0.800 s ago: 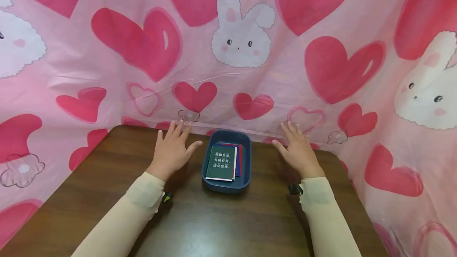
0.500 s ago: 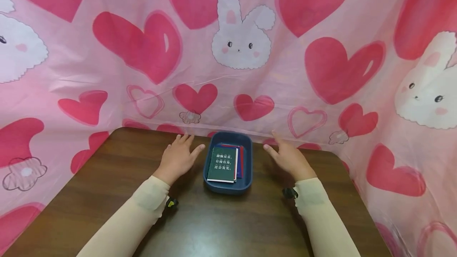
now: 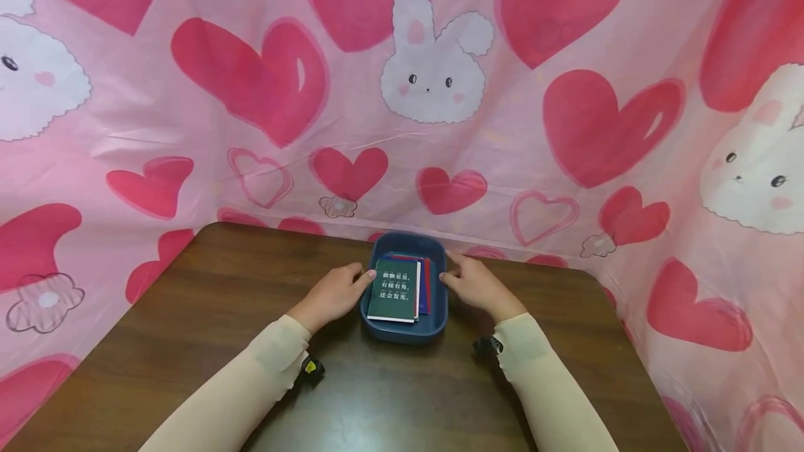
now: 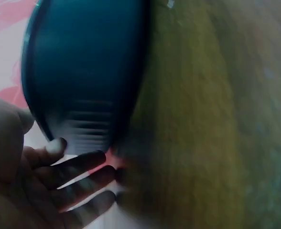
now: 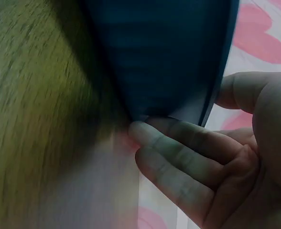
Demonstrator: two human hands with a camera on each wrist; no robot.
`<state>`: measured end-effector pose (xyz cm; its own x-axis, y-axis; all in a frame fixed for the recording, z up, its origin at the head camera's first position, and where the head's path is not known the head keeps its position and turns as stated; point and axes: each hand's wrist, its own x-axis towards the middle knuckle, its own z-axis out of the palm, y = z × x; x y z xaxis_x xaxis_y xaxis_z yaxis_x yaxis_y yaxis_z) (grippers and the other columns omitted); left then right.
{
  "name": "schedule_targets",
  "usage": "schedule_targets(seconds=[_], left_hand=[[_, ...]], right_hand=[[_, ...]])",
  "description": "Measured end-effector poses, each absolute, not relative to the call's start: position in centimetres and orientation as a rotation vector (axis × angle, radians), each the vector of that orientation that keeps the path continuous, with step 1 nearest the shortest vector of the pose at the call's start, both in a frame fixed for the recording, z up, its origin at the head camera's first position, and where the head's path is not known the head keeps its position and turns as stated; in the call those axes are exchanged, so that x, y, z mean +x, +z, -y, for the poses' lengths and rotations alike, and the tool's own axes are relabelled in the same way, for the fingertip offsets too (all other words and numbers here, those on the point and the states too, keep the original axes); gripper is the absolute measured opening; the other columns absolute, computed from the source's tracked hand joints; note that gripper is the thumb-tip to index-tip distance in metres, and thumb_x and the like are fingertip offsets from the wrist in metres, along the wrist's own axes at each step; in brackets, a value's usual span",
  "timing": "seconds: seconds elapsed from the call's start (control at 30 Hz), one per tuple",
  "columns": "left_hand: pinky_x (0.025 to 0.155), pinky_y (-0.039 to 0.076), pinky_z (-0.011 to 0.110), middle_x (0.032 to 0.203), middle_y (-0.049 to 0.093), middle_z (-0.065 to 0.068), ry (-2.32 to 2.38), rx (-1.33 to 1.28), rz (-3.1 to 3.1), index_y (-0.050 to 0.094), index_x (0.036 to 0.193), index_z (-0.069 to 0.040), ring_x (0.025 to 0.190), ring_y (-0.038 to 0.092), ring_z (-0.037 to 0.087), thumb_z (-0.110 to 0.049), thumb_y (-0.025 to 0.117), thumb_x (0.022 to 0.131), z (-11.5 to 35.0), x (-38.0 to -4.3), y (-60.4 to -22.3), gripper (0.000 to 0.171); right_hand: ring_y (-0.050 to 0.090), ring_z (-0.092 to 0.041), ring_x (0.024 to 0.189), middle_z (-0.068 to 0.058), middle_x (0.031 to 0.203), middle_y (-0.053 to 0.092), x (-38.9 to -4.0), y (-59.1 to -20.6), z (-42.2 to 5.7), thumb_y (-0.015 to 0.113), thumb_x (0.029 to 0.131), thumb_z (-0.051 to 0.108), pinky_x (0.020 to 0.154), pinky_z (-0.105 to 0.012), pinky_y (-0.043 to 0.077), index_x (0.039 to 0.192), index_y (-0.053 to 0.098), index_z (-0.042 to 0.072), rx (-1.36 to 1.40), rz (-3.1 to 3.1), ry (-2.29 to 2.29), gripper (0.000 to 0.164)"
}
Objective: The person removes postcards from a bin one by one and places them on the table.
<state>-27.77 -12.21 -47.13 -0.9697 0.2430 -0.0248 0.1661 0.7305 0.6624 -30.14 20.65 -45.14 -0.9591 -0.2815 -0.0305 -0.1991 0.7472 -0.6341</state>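
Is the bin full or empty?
Partly filled: a green booklet, a blue item and a red item lie inside the bin, with room beside them.

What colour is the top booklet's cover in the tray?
The top booklet is dark green with white lettering; it shows best in the head view.

Stands upright between the fingers of the left hand (image 3: pixel 331 293) and right hand (image 3: pixel 482 287) as a dark-blue, round-cornered tray (image 3: pixel 402 333), holding a white-lettered green booklet (image 3: pixel 389 306) atop a blue booklet (image 3: pixel 423 296) and red booklet (image 3: pixel 428 269), both jutting toward the right fingers.
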Motion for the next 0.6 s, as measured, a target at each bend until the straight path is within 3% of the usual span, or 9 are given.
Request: schedule_targets(seconds=[0.07,0.23,0.37,0.47,0.6], left_hand=[[0.084,0.056,0.044,0.101,0.069,0.007,1.098,0.341,-2.813,0.070,0.124,-0.011,0.095,0.064,0.026,-0.044,0.057,0.118,12.2,-27.9,-47.4,0.036],[0.087,0.054,0.046,0.103,0.070,0.009,1.171,0.344,-2.807,0.071,0.119,-0.009,0.095,0.063,0.026,-0.037,0.056,0.119,12.1,-28.0,-48.1,0.033],[0.105,0.059,0.056,0.121,0.076,0.015,1.204,0.326,-2.810,0.075,0.125,-0.003,0.108,0.069,0.031,-0.035,0.054,0.119,11.9,-28.0,-48.5,0.038],[0.121,0.054,0.063,0.141,0.074,0.021,1.207,0.315,-2.794,0.073,0.140,0.001,0.127,0.070,0.036,-0.034,0.052,0.120,11.8,-27.9,-48.4,0.045],[0.125,0.050,0.065,0.149,0.071,0.023,1.183,0.320,-2.780,0.069,0.147,0.002,0.136,0.068,0.040,-0.034,0.050,0.121,11.8,-27.8,-48.0,0.049]], right_hand=[[0.075,-0.022,0.084,-0.015,0.115,0.086,-30.3,-45.2,-20.1,0.073,0.109,0.025,0.081,-0.041,0.066,0.173,0.044,0.003,-0.376,-2.828,-1.003,0.073],[0.083,-0.024,0.101,-0.017,0.127,0.084,-30.3,-45.0,-19.3,0.076,0.108,0.025,0.093,-0.045,0.071,0.172,0.047,0.005,-0.313,-2.816,-1.014,0.073],[0.084,-0.030,0.104,-0.020,0.129,0.083,-30.3,-44.3,-19.3,0.078,0.107,0.026,0.094,-0.049,0.070,0.170,0.050,0.004,-0.306,-2.817,-0.989,0.072],[0.082,-0.035,0.114,-0.020,0.139,0.080,-30.4,-43.1,-19.1,0.078,0.107,0.027,0.100,-0.055,0.068,0.165,0.057,0.004,-0.312,-2.879,-0.935,0.065],[0.078,-0.041,0.124,-0.022,0.140,0.079,-30.5,-40.8,-17.7,0.077,0.107,0.029,0.108,-0.060,0.064,0.153,0.068,0.001,-0.341,-2.986,-0.823,0.054]])
